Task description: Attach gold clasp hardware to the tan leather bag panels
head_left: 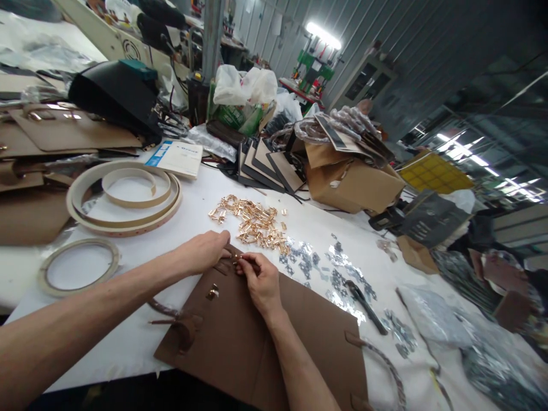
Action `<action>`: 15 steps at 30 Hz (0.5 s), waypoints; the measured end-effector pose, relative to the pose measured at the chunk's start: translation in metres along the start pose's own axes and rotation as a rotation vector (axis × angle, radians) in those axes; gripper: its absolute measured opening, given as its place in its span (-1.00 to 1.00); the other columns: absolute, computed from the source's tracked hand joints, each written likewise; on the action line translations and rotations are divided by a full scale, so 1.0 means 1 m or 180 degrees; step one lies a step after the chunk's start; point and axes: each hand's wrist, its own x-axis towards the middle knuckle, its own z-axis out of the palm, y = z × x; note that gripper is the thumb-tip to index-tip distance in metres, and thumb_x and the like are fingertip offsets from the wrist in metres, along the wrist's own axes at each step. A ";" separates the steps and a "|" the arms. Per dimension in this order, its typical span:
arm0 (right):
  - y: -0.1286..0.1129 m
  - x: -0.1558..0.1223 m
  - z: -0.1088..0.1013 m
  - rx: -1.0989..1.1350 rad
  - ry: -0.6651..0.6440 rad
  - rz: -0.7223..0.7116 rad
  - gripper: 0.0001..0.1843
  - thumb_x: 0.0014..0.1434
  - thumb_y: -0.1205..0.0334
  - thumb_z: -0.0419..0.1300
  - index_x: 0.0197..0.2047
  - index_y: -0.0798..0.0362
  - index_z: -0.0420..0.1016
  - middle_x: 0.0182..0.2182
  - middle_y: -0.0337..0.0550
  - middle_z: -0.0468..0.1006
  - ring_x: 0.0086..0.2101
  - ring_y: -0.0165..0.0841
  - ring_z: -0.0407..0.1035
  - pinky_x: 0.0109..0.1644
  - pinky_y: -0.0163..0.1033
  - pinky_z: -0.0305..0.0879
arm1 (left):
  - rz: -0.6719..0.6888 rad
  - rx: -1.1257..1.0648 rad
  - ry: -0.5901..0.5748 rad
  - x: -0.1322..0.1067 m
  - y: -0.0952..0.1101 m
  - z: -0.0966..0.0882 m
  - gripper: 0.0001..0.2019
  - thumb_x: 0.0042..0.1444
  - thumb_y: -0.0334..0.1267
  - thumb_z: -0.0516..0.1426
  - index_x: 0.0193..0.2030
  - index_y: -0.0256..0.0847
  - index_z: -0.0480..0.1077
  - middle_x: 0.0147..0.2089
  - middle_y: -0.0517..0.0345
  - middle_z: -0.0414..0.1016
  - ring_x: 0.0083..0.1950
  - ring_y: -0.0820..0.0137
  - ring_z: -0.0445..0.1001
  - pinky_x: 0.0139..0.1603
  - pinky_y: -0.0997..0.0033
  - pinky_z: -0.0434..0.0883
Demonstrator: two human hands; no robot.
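Note:
A brown leather bag panel [240,337] lies in front of me, with handles attached near its left and right ends. At its far left edge, my left hand [209,251] is closed on the panel, its fingertips partly hidden. Close beside it, my right hand [262,282] pinches a small gold metal fitting [237,260] against the panel. Another gold metal fitting [212,292] sits on the panel nearer to me. Beyond my hands lies a pile of gold fittings [257,222], and to its right are scattered small silver metal plates [306,260].
Pliers [366,307] with dark handles rest right of the panel. On the left are tape rolls [79,267] and coiled strips [124,197]. A booklet [175,158], stacked dark panels [268,165] and a cardboard box [353,182] stand behind. Plastic bags [436,314] lie at right.

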 end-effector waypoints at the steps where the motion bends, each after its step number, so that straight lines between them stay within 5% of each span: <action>1: 0.000 -0.001 0.000 -0.0065 0.0026 -0.0062 -0.85 0.36 0.14 0.25 -0.08 -0.01 0.59 -0.22 -0.14 0.64 -0.34 -0.33 0.60 -0.17 -0.22 0.59 | -0.0022 -0.0120 -0.0040 0.002 0.000 -0.003 -0.78 0.28 -0.22 0.09 0.00 -0.25 0.41 -0.14 -0.14 0.63 -0.07 0.08 0.58 -0.11 0.23 0.39; 15: -0.014 -0.001 -0.004 -0.0944 -0.0027 -0.1118 -0.78 0.39 0.35 0.18 -0.01 -0.01 0.63 -0.26 -0.10 0.61 -0.22 -0.28 0.50 -0.09 -0.17 0.47 | -0.0649 -0.2139 -0.0490 0.016 -0.006 -0.002 -0.49 -0.04 0.11 0.19 -0.16 -0.31 0.59 -0.44 0.11 0.56 -0.41 0.35 0.41 -0.38 0.39 0.27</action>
